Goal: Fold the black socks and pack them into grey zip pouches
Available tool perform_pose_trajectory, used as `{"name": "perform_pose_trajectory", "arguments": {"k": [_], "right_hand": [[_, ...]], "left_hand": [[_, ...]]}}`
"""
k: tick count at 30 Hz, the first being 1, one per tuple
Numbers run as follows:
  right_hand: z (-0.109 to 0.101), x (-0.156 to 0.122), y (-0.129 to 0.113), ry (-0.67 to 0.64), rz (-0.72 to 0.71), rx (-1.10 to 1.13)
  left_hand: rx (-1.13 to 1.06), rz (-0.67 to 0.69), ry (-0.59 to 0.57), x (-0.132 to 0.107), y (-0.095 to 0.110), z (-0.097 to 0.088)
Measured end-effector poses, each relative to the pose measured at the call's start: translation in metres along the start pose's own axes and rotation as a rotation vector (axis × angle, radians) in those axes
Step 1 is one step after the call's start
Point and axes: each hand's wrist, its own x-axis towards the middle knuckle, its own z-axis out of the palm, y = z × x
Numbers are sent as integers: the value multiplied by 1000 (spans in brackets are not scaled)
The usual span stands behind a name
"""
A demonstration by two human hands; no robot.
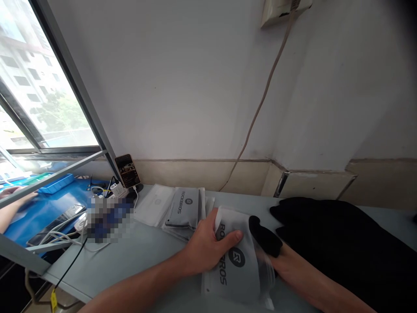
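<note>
A frosted plastic zip bag (243, 278) printed ROCKBROS is tilted over the grey table in front of me. My left hand (208, 245) is closed on its upper left side, thumb across the printed face and fingers behind. At the bag's right side is my right hand (276, 256); only its wrist end shows, and the bag and black fabric (265, 237) hide its fingers. That fabric lies over the thumb side of the hand; whether it is worn or held is unclear. More black fabric (332, 243) is heaped to the right.
Behind my left hand lie another ROCKBROS bag (184, 206) and a pale frosted bag (154, 204). A phone (127, 171) stands near the wall, beside white cables and a charger (117, 189). A metal frame (55, 179) borders the left, with another person's arm (13, 208) beyond.
</note>
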Motion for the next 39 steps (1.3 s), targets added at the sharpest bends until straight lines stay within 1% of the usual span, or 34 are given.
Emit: {"name": "perform_pose_trajectory", "arguments": {"k": [3,6,7,9,12,14,17,19,20,22,25,26,28,31,33,36,39], "right_hand": [[5,-1,-3,28,-94,-76],[9,1,-5,49,-154,-55],[10,2,-5,83,-151,-32],[10,5,-4,138,-96,27],[10,5,-3,117,-3,176],[9,4,-3,88,-4,279],[6,1,-3,30,12,313],[4,-1,-2,-26,51,279],[2,-2,-2,-45,62,251],[2,-4,-1,-51,53,159],[4,-8,-1,-8,-5,-63],[5,-9,-2,3,-21,-125],[8,-10,-3,13,-34,-179],[11,-10,-5,28,-20,-81],[12,-9,-6,43,10,31],[13,-8,-9,11,63,188],[15,-8,-12,-10,60,296]], "left_hand": [[17,7,17,0,1,0],[-49,-6,53,3,-2,-1],[-72,-9,75,4,-4,-2],[-105,-9,127,6,-8,-3],[-113,-12,177,7,-11,-5],[-123,-27,138,6,-8,-5],[-216,-50,-31,1,0,-3],[-271,-55,-113,-1,6,-1],[-274,-54,-126,-2,8,-1],[-209,-49,-93,-3,9,0],[-32,-56,-28,-4,7,-1],[2,-65,-25,-4,6,-1],[-10,-90,-45,-4,5,-2],[-134,-139,-75,-4,4,-2],[-185,-155,-56,-4,5,-2],[-196,-120,-20,-5,7,-2],[-207,-76,-33,-6,10,-1]]}}
